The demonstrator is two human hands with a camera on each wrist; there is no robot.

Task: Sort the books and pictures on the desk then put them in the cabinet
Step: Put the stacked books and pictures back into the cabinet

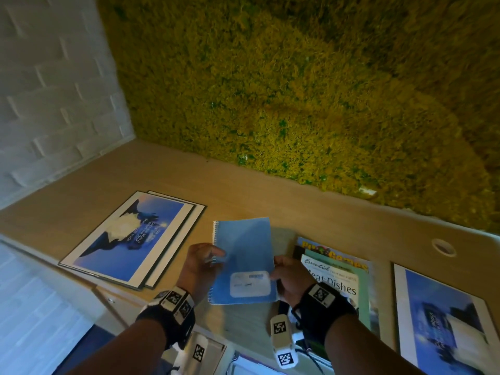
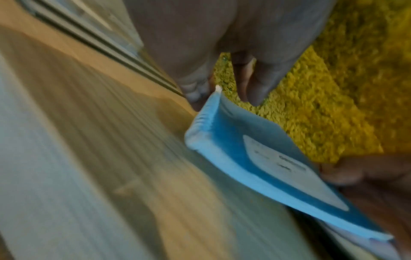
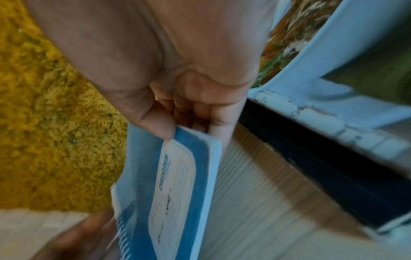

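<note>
Both hands hold one blue spiral-bound notebook [image 1: 243, 262] with a white label, raised just above the pale wooden desk [image 1: 167, 185]. Right hand [image 1: 290, 278] pinches the open edge, thumb on the cover, fingers beneath. Left hand [image 1: 200, 266] is at the spiral edge with its thumb on the cover; the left wrist view is too blurred to confirm a closed grip. Judgement: sorting step, notebook likely bound for the book pile [image 1: 338, 277] just right of it. To do it well: keep it level, square its edges to the top cookbook [image 1: 334, 286] titled "Meat Dishes", lower flat, release the right hand last. Count: one notebook; at least three stacked books visible, lower ones partly hidden; two overlapping blue framed pictures [image 1: 130, 239] at left; one blue picture [image 1: 443, 320] at far right. Beyond, a mossy yellow-green wall [image 1: 297, 90].
</note>
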